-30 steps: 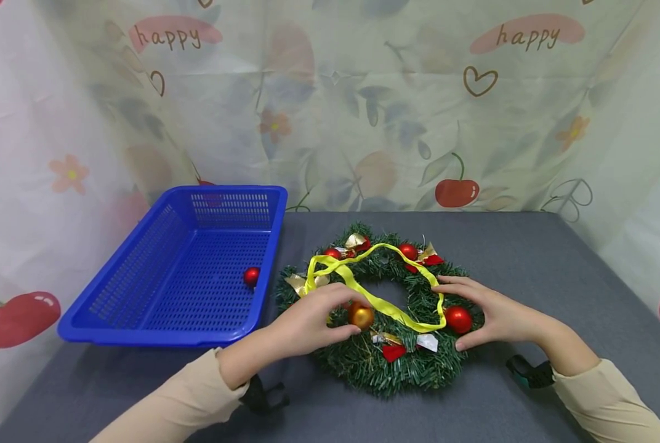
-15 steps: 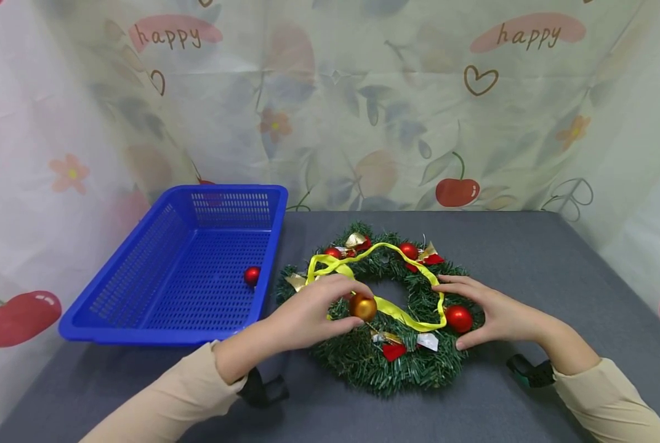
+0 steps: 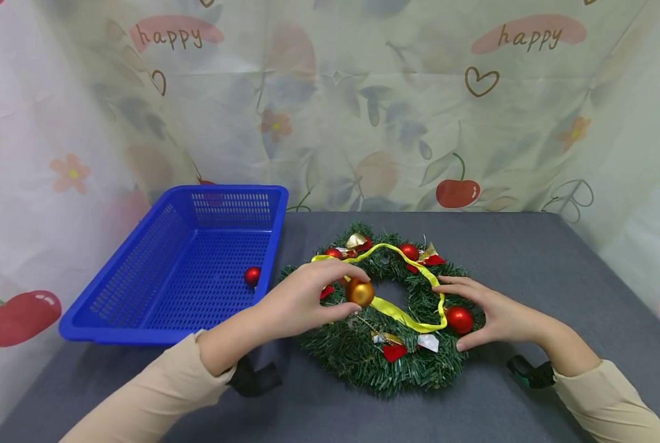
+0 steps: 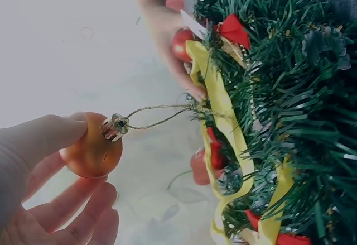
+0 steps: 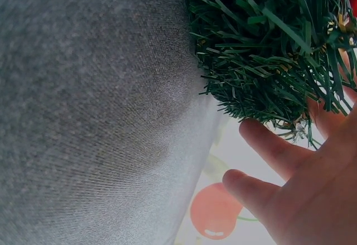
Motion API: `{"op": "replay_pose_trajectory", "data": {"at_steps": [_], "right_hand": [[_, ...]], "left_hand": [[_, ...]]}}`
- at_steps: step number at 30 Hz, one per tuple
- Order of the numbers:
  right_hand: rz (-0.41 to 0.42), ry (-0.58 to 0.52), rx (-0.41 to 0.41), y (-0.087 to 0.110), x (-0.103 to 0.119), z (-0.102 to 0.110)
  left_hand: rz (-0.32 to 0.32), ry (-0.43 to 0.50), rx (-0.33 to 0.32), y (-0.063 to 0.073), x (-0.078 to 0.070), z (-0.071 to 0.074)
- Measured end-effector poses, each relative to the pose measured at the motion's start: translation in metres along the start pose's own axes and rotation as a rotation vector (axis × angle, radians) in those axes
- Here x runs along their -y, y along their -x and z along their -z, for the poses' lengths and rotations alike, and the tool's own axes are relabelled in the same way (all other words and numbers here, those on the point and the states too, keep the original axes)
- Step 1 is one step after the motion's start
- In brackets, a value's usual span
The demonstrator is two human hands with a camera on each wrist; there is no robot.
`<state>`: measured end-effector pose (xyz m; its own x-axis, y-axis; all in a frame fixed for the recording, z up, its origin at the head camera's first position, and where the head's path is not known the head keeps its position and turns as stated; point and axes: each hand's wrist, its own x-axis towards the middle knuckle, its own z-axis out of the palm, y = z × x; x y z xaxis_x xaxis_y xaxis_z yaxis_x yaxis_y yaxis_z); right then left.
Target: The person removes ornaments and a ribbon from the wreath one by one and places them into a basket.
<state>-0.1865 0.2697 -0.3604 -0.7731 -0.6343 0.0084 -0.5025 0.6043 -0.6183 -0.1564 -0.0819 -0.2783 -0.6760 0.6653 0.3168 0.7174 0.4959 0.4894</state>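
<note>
Left hand [image 3: 299, 298] pinches gold ball [image 3: 361, 294] above wreath [image 3: 385, 372], likely tensioning cord [image 4: 159, 107]; right hand [image 3: 499, 312], fingers spread, gripping nothing, touches wreath's right edge, likely steadying it

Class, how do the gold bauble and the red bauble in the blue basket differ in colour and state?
The gold bauble is orange-gold; the red bauble is bright red. The gold bauble is held above the wreath in the left hand's grip, while the red bauble rests in the blue basket. Both look round.
</note>
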Motion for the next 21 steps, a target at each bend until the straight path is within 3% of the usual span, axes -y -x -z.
{"op": "replay_pose_trajectory", "data": {"at_steps": [21], "right_hand": [[0.006,0.004,-0.004,0.001,0.0,0.0]], "left_hand": [[0.023,-0.004,-0.098,-0.001,-0.01,0.035]]}}
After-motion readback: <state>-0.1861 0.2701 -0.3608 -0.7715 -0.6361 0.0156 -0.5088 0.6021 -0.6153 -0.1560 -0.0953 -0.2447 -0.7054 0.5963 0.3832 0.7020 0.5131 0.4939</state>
